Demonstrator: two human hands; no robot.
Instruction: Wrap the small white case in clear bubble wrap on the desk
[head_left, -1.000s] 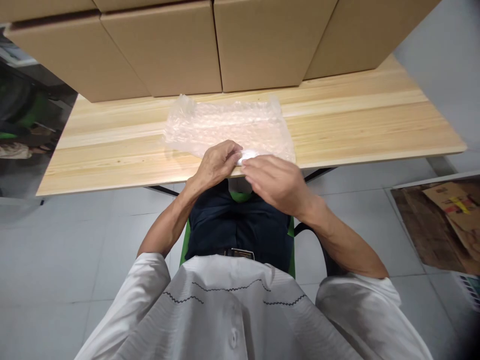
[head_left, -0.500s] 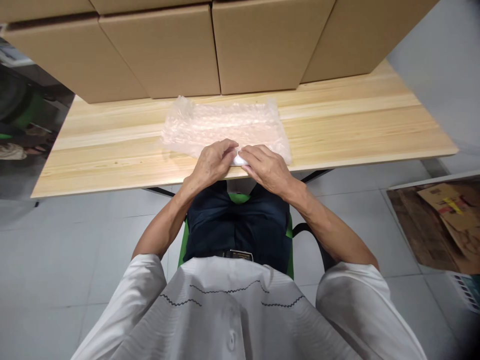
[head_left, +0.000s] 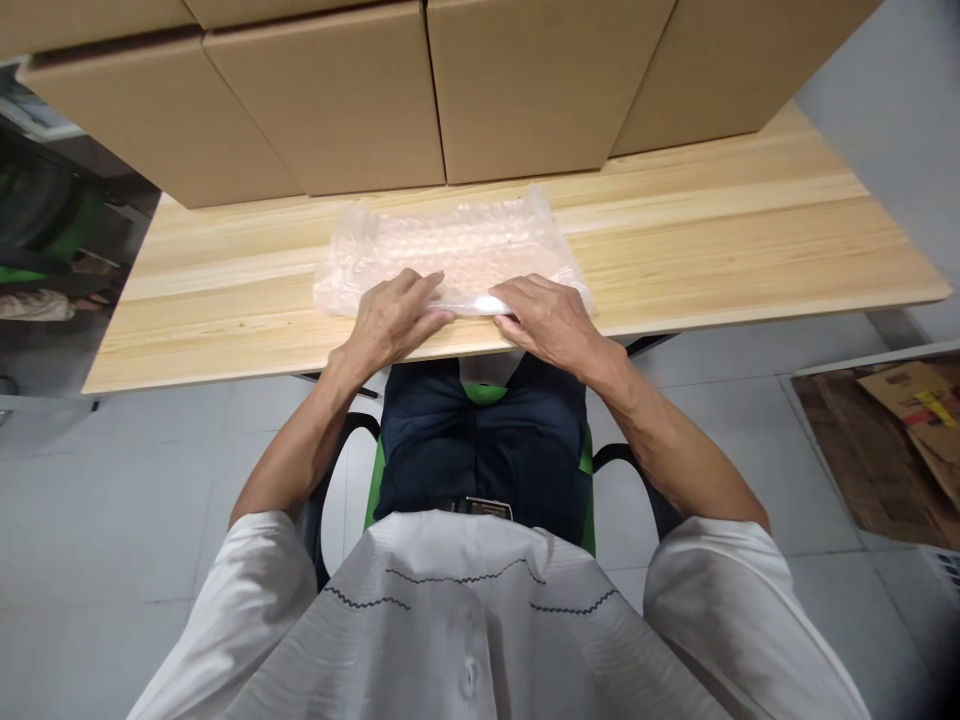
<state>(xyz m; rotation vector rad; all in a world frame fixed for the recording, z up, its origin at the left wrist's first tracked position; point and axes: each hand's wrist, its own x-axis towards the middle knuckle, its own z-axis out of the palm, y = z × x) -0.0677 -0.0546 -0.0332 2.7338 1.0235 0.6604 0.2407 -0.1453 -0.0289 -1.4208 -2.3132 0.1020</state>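
Observation:
A crinkled sheet of clear, pinkish bubble wrap (head_left: pixel 457 240) lies on the table before me, its near edge folded over. Along that edge, a small smooth white piece (head_left: pixel 487 305) shows between my hands; its kind is unclear. My left hand (head_left: pixel 394 315) grips the near edge left of centre, fingers on top and thumb on the near side. To the right, my right hand (head_left: pixel 547 318) pinches the same edge beside the white piece, its fingers partly covering it.
Large cardboard boxes (head_left: pixel 337 100) stand in a row along the back of the wooden table (head_left: pixel 712 240). Flattened cardboard (head_left: pixel 877 450) lies on the floor at right. Dark and green items (head_left: pixel 52 210) are at far left. I sit on a green chair with black armrests (head_left: pixel 626 460).
My hands have moved apart along the near edge of the bubble wrap, the left one going left. The wrap's near edge now lies straighter, and the view has shifted slightly.

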